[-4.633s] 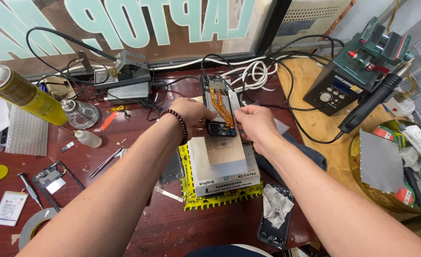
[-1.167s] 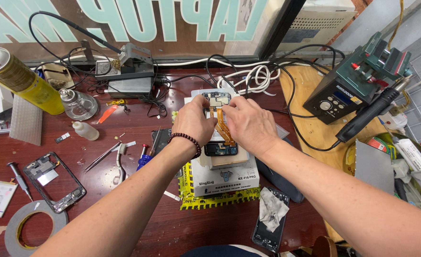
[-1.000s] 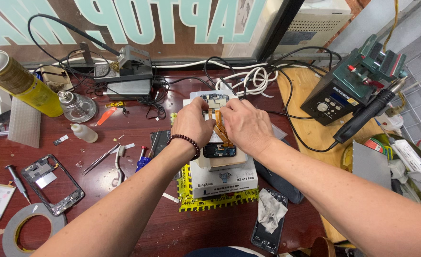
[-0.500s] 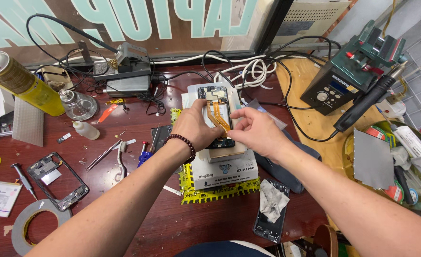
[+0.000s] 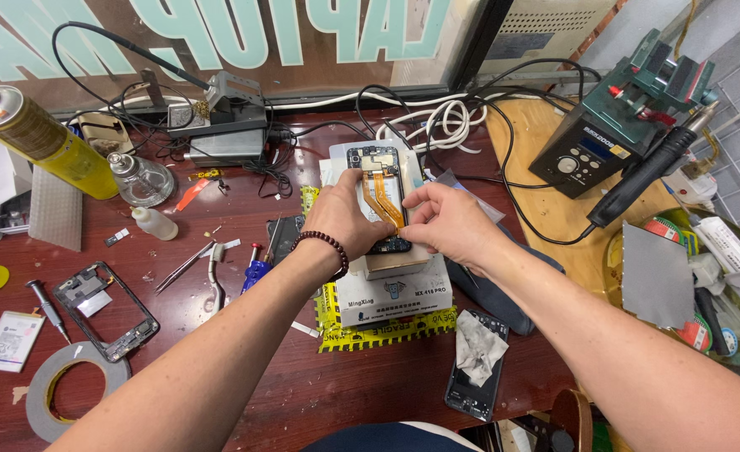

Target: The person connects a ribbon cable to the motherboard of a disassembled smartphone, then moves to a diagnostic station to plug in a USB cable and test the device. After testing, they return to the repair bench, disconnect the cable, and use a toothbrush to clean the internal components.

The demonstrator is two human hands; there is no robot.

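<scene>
An opened phone (image 5: 376,180) with orange flex cables (image 5: 384,205) lies on a white box (image 5: 393,293) over a yellow mat (image 5: 370,333). My left hand (image 5: 346,216), with a bead bracelet on the wrist, rests on the phone's left edge and holds it down. My right hand (image 5: 449,224) pinches at the flex cable near the phone's lower middle, fingertips together. The phone's lower end is hidden under both hands.
A yellow spray can (image 5: 39,138), glass bottle (image 5: 140,179), phone frame (image 5: 106,310), tape roll (image 5: 73,398) and tweezers (image 5: 187,264) lie left. A soldering station (image 5: 617,134) stands right on a wooden board. Another phone (image 5: 475,377) with a cloth lies near the front.
Both hands stayed on the opened phone. My right hand shifted from covering the phone's upper part to pinching the flex cable at its right side.
</scene>
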